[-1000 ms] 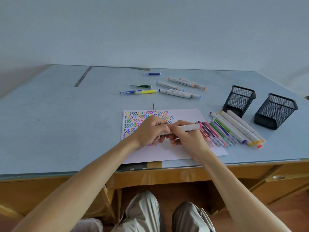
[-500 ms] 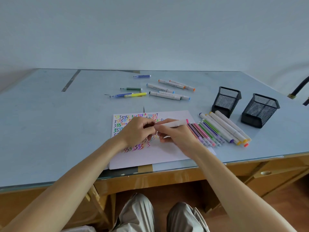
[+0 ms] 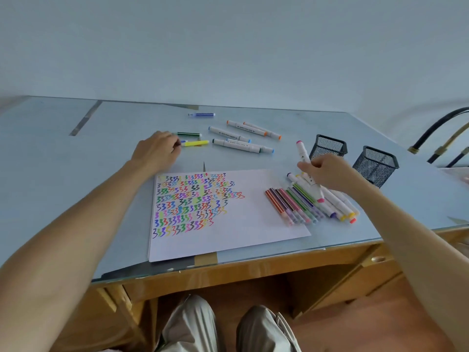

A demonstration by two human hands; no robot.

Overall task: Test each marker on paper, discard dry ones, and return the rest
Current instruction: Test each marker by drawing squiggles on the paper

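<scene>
My right hand grips a thick white marker with pink ends, tilted above the row of sorted markers to the right of the paper. The white paper carries several rows of coloured zigzags on its left half. My left hand is at the far left group, its fingers curled down over a blue marker that lies beside a yellow marker. Most of the blue marker is hidden under the hand.
A green marker, another blue one and several thick white markers lie at the back. Two black mesh cups stand at the right. Black tubing shows beyond the desk's right edge.
Both hands left the paper. My left hand went back and left to the blue and yellow markers; my right hand carried the white marker right, over the sorted row.
</scene>
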